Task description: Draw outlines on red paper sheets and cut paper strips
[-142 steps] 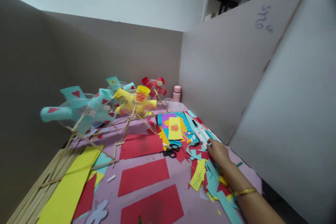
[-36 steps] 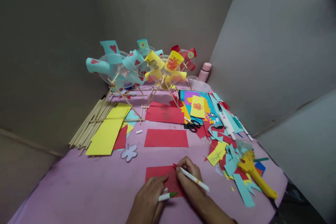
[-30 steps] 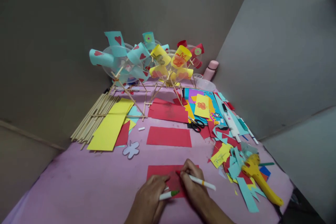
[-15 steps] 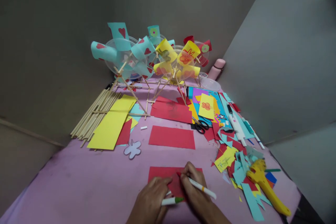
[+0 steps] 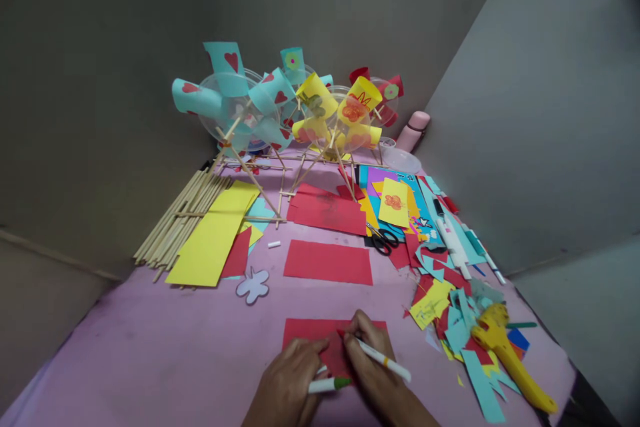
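Observation:
A red sheet of paper (image 5: 313, 330) lies at the near edge of the pink table, partly covered by both hands. My right hand (image 5: 375, 353) is closed on a white marker (image 5: 393, 366) with a red tip, which meets the paper. My left hand (image 5: 290, 373) presses the sheet with its fingers, and a green-tipped marker (image 5: 325, 385) is tucked in it, sticking out to the right. Another white bit shows beneath the fingers, too hidden to name. Just beyond lies a second red sheet (image 5: 327, 262), and a white flower-shaped cutout (image 5: 253, 286) is to the left.
Paper windmills (image 5: 235, 107) on stick frames stand at the back. Bamboo sticks (image 5: 170, 230) and yellow paper (image 5: 213, 240) are on the left. Scissors (image 5: 384, 241), paper scraps (image 5: 457, 333), a yellow glue gun (image 5: 515, 363) and markers (image 5: 453, 247) lie on the right.
Almost nothing differs. Both hands stay over the red sheet, and the right hand's marker has shifted very slightly.

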Action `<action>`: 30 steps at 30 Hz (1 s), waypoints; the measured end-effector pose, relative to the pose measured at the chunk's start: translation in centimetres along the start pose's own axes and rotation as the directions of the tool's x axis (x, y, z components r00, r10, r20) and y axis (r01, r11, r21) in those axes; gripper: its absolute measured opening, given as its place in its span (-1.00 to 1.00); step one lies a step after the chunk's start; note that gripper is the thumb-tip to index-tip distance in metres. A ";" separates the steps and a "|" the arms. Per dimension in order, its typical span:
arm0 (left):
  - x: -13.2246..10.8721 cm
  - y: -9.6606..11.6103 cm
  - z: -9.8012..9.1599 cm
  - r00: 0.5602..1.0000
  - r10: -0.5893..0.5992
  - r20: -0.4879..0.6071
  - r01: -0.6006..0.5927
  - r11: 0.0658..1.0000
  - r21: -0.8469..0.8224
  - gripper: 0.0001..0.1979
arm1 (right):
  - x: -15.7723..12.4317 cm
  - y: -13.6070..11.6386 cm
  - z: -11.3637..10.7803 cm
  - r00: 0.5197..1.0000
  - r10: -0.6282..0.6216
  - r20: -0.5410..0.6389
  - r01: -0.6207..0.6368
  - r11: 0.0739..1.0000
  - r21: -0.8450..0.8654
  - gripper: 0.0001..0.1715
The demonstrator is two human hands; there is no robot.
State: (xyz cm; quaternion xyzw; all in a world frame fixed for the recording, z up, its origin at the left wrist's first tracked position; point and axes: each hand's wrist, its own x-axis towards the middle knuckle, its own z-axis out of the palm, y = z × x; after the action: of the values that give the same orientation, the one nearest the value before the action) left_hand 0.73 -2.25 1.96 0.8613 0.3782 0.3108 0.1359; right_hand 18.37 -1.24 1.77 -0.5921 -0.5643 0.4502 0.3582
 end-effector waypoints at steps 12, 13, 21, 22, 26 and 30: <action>0.0 0.0 -0.3 1.000 -0.010 -0.009 0.010 1.000 -0.010 -0.79 | -0.1 0.1 0.0 1.000 0.010 -0.012 -0.010 1.000 0.028 -0.89; 0.0 0.0 -0.3 1.000 -0.009 -0.007 0.009 1.000 -0.012 -0.79 | -0.2 0.0 0.0 1.000 0.009 -0.010 -0.009 1.000 0.026 -0.89; 0.1 0.1 -0.3 1.000 -0.006 -0.008 0.006 1.000 -0.015 -0.80 | -0.2 -0.3 -0.2 0.996 0.021 -0.089 -0.015 0.998 0.066 -0.88; 0.1 0.1 -0.2 1.000 -0.007 -0.009 0.006 1.000 -0.015 -0.79 | -0.1 -0.2 -0.2 0.996 0.019 -0.092 -0.012 0.997 0.073 -0.89; 0.0 0.0 -0.1 1.000 -0.010 -0.012 0.010 1.000 -0.018 -0.79 | -0.1 0.0 -0.1 0.997 0.017 -0.074 -0.012 0.998 0.068 -0.90; 0.1 0.0 0.0 1.000 -0.006 -0.021 0.005 1.000 -0.020 -0.80 | 0.0 0.3 0.0 0.999 0.027 -0.018 -0.026 0.998 0.055 -0.91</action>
State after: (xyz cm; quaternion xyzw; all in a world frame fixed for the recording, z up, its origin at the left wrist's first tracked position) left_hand 0.78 -2.19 1.96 0.8556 0.3788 0.3233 0.1413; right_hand 18.43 -1.26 1.47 -0.5938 -0.5405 0.4647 0.3733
